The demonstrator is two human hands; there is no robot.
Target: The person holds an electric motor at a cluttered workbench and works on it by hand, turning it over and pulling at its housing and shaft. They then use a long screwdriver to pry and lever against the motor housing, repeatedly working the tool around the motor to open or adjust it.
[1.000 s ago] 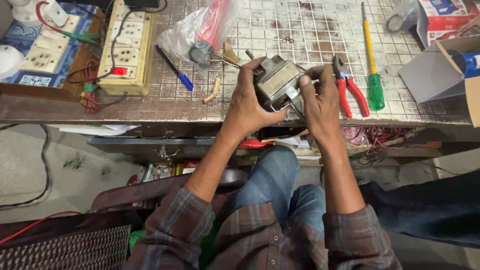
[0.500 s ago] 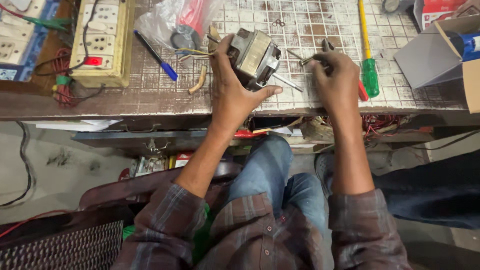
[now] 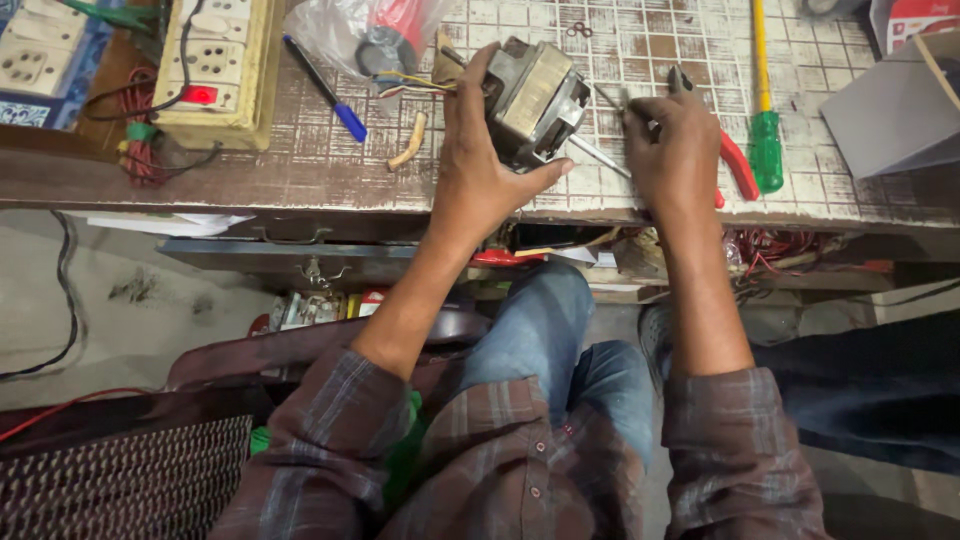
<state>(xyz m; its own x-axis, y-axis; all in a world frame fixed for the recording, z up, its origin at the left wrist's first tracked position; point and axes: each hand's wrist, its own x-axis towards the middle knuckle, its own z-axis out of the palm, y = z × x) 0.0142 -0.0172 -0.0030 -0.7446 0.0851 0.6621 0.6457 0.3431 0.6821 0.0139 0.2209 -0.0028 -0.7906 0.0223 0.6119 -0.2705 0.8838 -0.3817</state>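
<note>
Two hands work over the worn white-tiled tabletop [image 3: 300, 150]: the left hand [image 3: 478, 160] grips the grey boxy metal motor [image 3: 535, 95], tilting it off the tiles, while the right hand [image 3: 675, 140] closes on red-handled pliers [image 3: 738, 165] beside it.

Clear plastic bag [image 3: 350, 30] upper centre — grey cardboard box [image 3: 885, 115], red-white carton [image 3: 915, 20] right.

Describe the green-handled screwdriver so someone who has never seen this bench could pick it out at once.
Start at the worn tiled benchtop and go to the right hand resting on red-handled pliers. Just right of them lies the screwdriver, pointing away from the person. It alone has a yellow shaft and translucent green handle.
</note>
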